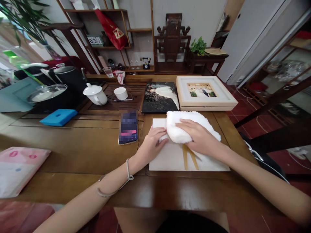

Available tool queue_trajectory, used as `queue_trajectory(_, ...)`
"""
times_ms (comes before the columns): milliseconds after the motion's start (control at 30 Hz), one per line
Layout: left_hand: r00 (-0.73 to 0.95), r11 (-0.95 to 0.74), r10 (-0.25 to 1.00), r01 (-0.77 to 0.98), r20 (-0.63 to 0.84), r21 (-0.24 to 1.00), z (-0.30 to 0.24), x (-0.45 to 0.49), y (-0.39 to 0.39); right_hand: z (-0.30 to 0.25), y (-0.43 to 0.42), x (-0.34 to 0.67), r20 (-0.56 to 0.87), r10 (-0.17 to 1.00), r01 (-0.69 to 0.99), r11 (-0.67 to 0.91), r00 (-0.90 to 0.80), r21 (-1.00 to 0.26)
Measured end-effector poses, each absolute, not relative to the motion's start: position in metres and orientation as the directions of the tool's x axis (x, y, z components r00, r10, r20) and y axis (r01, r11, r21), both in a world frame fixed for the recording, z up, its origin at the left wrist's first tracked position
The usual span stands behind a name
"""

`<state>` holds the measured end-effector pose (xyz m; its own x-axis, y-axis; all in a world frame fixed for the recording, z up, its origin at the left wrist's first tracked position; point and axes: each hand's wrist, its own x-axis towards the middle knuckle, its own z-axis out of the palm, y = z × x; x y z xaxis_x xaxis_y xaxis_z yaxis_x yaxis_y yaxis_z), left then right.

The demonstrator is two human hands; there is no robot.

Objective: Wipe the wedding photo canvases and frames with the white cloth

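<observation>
A white flat board lies on the wooden table in front of me, with a gold V-shaped mark on it. A white cloth sits bunched on its far half. My right hand presses flat on the cloth, fingers stretched over it. My left hand rests on the board's left edge, fingers curled against the cloth's near fold. A bracelet hangs on the left wrist.
A phone lies left of the board. Behind it are a dark photo print and a white picture frame. A white teapot, cup, blue block and pink packet sit to the left.
</observation>
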<state>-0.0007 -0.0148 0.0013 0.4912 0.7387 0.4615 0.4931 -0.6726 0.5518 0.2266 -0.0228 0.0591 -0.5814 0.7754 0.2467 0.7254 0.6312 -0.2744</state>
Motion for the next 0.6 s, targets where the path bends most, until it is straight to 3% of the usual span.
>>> queue_trajectory(133, 0.5, -0.657, 0.752, 0.52, 0.429, 0.546, 0.006, -0.001, -0.017, 0.07, 0.013, 0.187, 0.133, 0.8, 0.713, 0.585, -0.584, -0.387)
queue_trajectory(300, 0.481, -0.65, 0.76, 0.537, 0.437, 0.538, 0.006, -0.002, -0.018, 0.078, 0.02, 0.166, 0.094, 0.779, 0.703, 0.605, -0.621, -0.375)
queue_trajectory(467, 0.482, -0.654, 0.755, 0.511, 0.444, 0.558, 0.0, 0.0, -0.016, 0.077, -0.001, 0.212, 0.051, 0.826, 0.802, 0.559, -0.562, -0.212)
queue_trajectory(600, 0.467, -0.665, 0.746, 0.5, 0.474, 0.555, -0.006, 0.0, -0.014, 0.057, -0.024, 0.257, 0.166, 0.848, 0.843, 0.524, -0.504, -0.118)
